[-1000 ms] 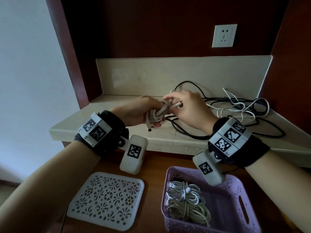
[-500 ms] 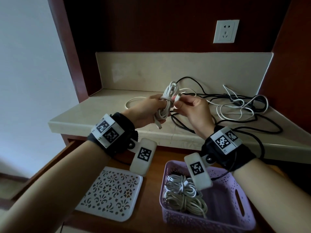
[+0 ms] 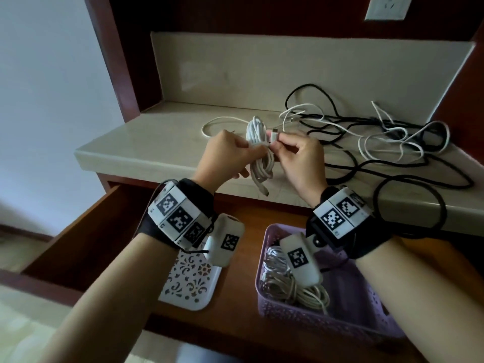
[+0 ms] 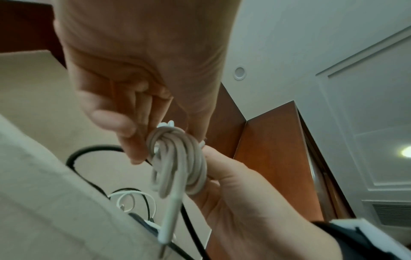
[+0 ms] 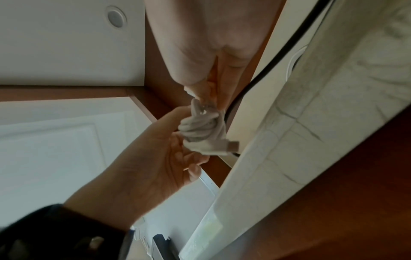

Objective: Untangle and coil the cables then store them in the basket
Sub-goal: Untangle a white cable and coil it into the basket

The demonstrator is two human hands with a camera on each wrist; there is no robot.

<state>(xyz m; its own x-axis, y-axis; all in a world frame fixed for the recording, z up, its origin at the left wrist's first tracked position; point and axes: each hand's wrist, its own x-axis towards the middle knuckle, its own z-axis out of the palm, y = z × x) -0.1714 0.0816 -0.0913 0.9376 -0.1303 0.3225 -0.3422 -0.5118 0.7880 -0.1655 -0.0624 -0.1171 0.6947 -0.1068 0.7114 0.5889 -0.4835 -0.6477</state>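
Left hand (image 3: pixel 230 153) gripped the white coil (image 3: pixel 259 150) above the table (image 3: pixel 146 148); right hand (image 3: pixel 298 155) pinched its plug end (image 3: pixel 274 133). Tuck that end through 1 loop snugly (avoid kinking), then drop into basket (image 3: pixel 366 305).

Coiled cable (image 3: pixel 259 150) held between left hand (image 3: pixel 225 158) and right hand (image 3: pixel 301 158), above bench (image 3: pixel 146 142) front edge. Loose cables (image 3: pixel 379 137) on bench, right. Basket (image 3: pixel 366 305) below in drawer (image 3: pixel 86 231), coils (image 3: pixel 290 289) inside; lid (image 3: pixel 188 284) left of basket.
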